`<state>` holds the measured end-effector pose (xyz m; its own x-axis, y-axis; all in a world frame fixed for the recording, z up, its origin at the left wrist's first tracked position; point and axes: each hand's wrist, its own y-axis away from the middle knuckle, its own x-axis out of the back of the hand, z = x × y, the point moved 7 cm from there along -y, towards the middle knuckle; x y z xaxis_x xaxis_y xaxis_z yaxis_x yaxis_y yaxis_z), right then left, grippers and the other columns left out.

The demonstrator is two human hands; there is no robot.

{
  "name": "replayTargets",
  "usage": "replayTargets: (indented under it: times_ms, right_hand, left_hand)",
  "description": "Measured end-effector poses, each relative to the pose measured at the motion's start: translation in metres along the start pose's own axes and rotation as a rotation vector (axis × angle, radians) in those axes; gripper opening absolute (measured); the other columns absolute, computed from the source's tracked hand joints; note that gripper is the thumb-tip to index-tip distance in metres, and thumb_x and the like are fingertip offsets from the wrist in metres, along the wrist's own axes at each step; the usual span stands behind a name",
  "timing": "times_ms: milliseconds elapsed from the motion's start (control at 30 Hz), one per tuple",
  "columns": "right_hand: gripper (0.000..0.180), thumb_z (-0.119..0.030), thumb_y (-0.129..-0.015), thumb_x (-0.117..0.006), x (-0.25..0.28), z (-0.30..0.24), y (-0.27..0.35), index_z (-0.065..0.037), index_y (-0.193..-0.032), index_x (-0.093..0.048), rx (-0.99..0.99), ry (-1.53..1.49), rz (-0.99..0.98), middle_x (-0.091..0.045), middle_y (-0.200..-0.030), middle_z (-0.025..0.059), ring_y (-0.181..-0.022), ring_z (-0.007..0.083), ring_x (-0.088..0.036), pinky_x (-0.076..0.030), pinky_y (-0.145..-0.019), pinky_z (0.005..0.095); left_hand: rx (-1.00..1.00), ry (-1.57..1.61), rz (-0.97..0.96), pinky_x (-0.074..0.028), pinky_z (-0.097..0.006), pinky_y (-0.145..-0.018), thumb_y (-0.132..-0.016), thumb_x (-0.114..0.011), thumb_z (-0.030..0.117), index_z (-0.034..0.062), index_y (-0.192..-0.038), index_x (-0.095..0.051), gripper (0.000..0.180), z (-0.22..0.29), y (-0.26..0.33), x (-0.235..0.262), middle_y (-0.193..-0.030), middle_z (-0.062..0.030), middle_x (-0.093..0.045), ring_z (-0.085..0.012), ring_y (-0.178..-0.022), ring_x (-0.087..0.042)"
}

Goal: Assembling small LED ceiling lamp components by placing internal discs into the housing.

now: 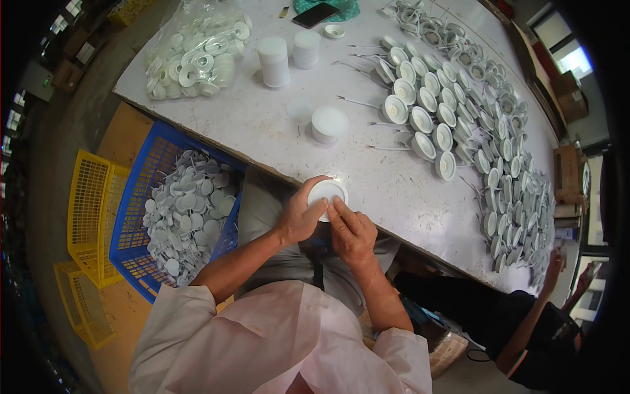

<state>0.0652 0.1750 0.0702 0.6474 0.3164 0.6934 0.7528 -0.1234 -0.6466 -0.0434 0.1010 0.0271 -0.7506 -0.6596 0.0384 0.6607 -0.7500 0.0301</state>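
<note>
Both hands share one grip on a round white disc [327, 194] at the worktop's [275, 125] near edge: the left hand [300, 217] curls around its rim and the right hand [352, 231] presses fingers on its face. At eight o'clock, a blue crate [141, 197] holds grey-white discs [187, 210]. At eleven o'clock lies a clear bag [197, 49] of white rings.

An assembly workshop: a long worktable [275, 125] crowded with identical white round parts [453, 111], plastic crates [141, 197] beside.
</note>
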Motion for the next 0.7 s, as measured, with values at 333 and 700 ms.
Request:
replayTargets:
  times_ms: [333, 700]
  right_hand:
    - [0.039, 0.001, -0.068, -0.071, 0.001, -0.007, -0.014, -0.004, -0.107, -0.066, -0.123, -0.252, -0.019, -0.063, -0.109, 0.0145, -0.080, 0.0292, -0.062, -0.052, -0.068, 0.0348]
    - [0.036, 0.003, -0.073, -0.067, 0.056, 0.071, 0.038, -0.001, -0.109, -0.064, -0.353, 0.068, 0.179, -0.063, -0.105, 0.0178, -0.091, 0.0327, -0.060, -0.050, -0.079, 0.0391]
  left_hand:
    - [0.068, 0.330, 0.403, -0.047, -0.027, -0.086, -0.090, -0.059, 0.010, 0.0010, -0.120, -0.055, 0.032, -0.065, 0.029, 0.101, -0.107, -0.0064, -0.062, -0.0115, -0.097, -0.057]
    - [0.638, -0.042, 0.787, -0.049, -0.033, -0.061, -0.094, -0.048, 0.022, 0.0124, -0.125, -0.053, 0.033, -0.268, 0.157, 0.356, -0.104, -0.0056, -0.061, -0.0184, -0.085, -0.060]
